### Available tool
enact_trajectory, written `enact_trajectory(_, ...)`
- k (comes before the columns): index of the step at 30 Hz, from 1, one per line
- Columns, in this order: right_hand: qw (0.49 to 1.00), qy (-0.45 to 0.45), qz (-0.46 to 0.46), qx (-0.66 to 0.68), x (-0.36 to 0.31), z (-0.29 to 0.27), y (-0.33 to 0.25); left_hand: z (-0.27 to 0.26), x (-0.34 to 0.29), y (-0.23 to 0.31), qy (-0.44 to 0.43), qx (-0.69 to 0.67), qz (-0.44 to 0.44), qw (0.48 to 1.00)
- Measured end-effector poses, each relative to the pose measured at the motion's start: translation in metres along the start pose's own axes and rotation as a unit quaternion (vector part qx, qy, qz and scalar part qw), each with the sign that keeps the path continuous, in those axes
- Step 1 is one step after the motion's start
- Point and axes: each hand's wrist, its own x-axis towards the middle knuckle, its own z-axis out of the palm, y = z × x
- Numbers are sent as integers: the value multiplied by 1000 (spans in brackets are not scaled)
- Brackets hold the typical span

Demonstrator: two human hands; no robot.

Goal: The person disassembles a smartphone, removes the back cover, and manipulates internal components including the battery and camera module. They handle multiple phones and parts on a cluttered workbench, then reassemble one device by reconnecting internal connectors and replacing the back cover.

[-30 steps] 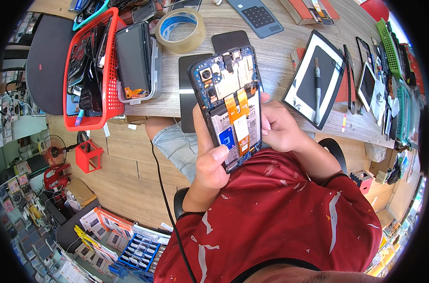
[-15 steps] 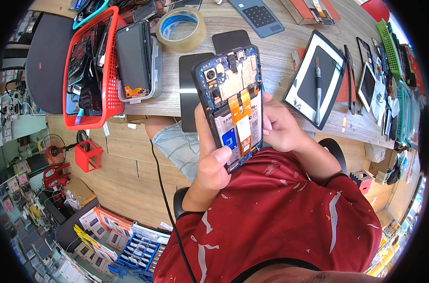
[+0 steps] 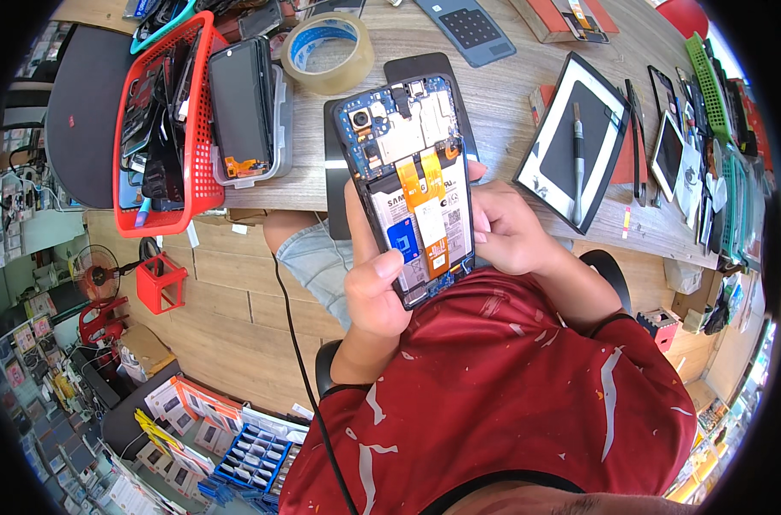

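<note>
I hold an opened smartphone (image 3: 408,184) with its back cover off, above the edge of the wooden workbench (image 3: 493,103). Its battery, orange flex cables, blue label and circuit board face up. My left hand (image 3: 373,287) grips the phone's lower left side, thumb on the frame near the bottom. My right hand (image 3: 506,227) holds its right edge, fingers curled behind it and thumb against the side.
A red basket (image 3: 163,120) of phone parts sits at the left, with a dark phone in a clear tray (image 3: 245,107) beside it. A tape roll (image 3: 326,51), a grey keypad (image 3: 468,26), a white-framed tray holding a screwdriver (image 3: 575,150) and green racks (image 3: 717,86) lie on the bench.
The phone and both hands have barely shifted. My left thumb sits slightly higher on the lower edge of the phone.
</note>
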Motion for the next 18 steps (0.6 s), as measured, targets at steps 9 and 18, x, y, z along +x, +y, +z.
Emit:
enact_trajectory(9, 1000, -16, 11, 1, -1, -1, 3, -3, 3, -4, -7, -32, 19, 999)
enact_trajectory(18, 1000, -26, 7, -4, -2, -3, 7, -5, 4, -3, -10, -39, 15, 999)
